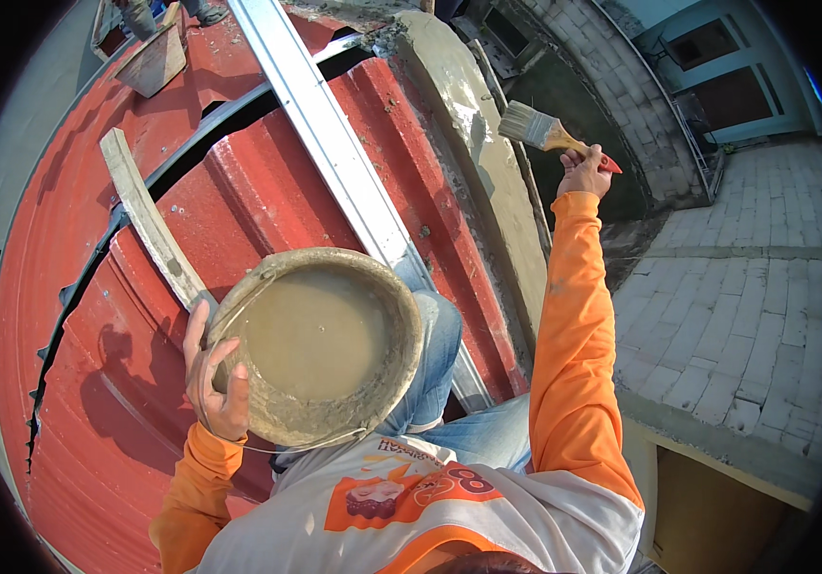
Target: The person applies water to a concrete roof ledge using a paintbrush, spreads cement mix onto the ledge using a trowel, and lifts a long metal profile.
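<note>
From where I stand, the bucket [311, 409] is the worry: it sits at the person's left front, above the ribbed red roof [143, 354], just beside a bent knee [442, 330], with a wide pool of grey slurry [320, 330] inside. The left hand [217, 373] lies at its left side with the fingers spread and the thumb by the rim; I cannot tell how firmly it grips, or what the base rests on. If that support slackens, or the knee shifts against the wall, the bucket could tip and send slurry down the ribs, leaving poor footing. The right hand [583, 174] is clenched round the handle of a paintbrush [558, 137], arm stretched well out to the right, bristles pointing back over the grey ledge [488, 182]. Such a reach draws weight outward, so leaning further could cost the person balance or pull the bucket askew; a loosened grasp could drop the brush into the dark area [574, 91] beyond the ledge. Nearby, 1 wooden board [148, 225] and 1 metal channel [325, 134] lie across the red sheets, and either could catch a foot or rock underfoot.
</note>
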A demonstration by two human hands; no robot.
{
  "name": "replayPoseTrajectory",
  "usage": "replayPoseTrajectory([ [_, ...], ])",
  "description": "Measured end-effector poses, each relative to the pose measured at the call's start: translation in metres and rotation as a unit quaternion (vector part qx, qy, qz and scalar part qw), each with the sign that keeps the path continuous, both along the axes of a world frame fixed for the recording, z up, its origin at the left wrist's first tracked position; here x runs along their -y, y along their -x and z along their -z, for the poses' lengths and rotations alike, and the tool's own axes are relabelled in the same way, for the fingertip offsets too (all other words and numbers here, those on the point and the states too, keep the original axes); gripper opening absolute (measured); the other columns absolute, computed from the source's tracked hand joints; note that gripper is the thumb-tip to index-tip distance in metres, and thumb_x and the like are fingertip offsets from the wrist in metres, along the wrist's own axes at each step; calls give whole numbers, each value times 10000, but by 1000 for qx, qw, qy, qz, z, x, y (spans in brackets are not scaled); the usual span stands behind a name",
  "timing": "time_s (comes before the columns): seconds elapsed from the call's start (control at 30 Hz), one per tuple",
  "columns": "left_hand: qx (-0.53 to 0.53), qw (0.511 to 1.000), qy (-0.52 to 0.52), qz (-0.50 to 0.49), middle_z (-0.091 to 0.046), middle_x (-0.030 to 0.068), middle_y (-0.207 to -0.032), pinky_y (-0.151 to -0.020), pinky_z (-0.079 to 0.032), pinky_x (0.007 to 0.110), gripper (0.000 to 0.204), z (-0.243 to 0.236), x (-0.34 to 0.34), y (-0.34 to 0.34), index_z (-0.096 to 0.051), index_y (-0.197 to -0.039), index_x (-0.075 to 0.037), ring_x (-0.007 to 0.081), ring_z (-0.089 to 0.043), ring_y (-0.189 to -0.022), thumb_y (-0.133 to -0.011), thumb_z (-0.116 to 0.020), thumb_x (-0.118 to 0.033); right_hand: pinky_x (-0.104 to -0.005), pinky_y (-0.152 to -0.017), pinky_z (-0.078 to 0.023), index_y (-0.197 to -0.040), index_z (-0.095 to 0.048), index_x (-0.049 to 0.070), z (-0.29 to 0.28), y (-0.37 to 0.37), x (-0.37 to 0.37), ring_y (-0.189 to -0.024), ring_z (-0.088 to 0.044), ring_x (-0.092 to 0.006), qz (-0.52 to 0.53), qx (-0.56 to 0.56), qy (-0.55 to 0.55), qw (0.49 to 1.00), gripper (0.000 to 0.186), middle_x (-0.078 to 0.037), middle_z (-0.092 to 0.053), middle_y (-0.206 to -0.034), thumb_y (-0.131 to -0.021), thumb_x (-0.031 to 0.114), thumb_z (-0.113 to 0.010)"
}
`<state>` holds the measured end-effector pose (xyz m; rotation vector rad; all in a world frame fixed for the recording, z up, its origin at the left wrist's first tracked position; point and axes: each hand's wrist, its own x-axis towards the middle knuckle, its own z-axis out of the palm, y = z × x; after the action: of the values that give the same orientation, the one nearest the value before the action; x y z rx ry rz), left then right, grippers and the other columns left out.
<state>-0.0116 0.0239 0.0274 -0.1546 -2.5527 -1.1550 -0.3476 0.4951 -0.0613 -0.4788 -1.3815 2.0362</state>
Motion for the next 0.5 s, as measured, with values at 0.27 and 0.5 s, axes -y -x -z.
replayPoseTrajectory([
  [0.27,31,999,-14,-23,-405,319,-1366,-1023,-366,457,341,0,-4,-2,-585,-1043,60,404,-442,-1251,-903,-541,-248,-297,-814,-495,-962,-529,49,-52,-24,105,-910,-618,-236,-232,-155,-519,808,249,-103,-645,-1022,-749,-31,-629],
  [0.5,32,998,-31,-39,-437,322,-1336,-1009,-382,442,343,0,-5,2,-592,-1010,73,391,-471,-1222,-908,-531,-249,-387,-906,-454,-966,-521,74,-22,-105,66,-1077,-501,-320,-370,-103,-750,538,313,-77,-562,-1167,-698,21,-674],
])
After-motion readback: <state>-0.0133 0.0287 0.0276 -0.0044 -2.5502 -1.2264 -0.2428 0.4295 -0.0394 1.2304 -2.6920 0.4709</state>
